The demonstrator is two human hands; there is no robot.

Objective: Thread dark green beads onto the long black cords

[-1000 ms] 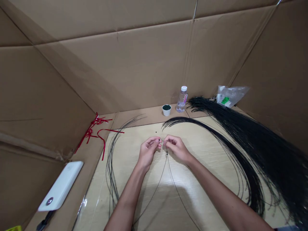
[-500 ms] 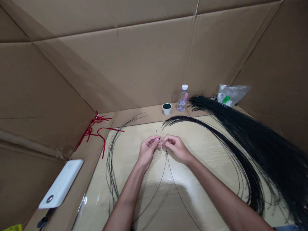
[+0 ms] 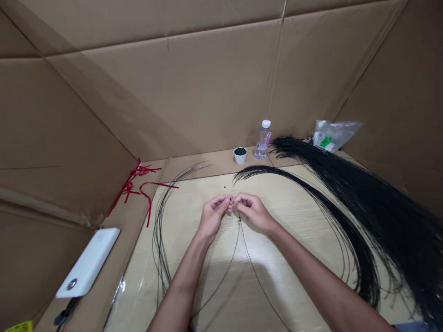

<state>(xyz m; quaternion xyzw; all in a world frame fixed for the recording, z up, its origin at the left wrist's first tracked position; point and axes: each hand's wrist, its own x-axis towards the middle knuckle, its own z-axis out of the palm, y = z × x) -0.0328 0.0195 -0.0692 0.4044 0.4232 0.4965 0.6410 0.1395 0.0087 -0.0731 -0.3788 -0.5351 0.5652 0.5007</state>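
My left hand pinches a tiny dark bead between thumb and forefinger over the middle of the table. Close beside it on the right, my right hand is closed in a pinch on a thin dark cord. Small dark beads or a knot sit on this cord just below the right fingertips. From there two strands spread down toward me. The exact ends between the fingertips are too small to make out. A single dark bead lies on the table beyond my hands.
A white cup of dark beads and a water bottle stand at the back. Bundles of black cord curve along the right; loose cords lie left. Red ribbon, a white device and a plastic bag lie near cardboard walls.
My two hands have come very slightly closer at the fingertips. The view has shifted a little; everything else stays in place.
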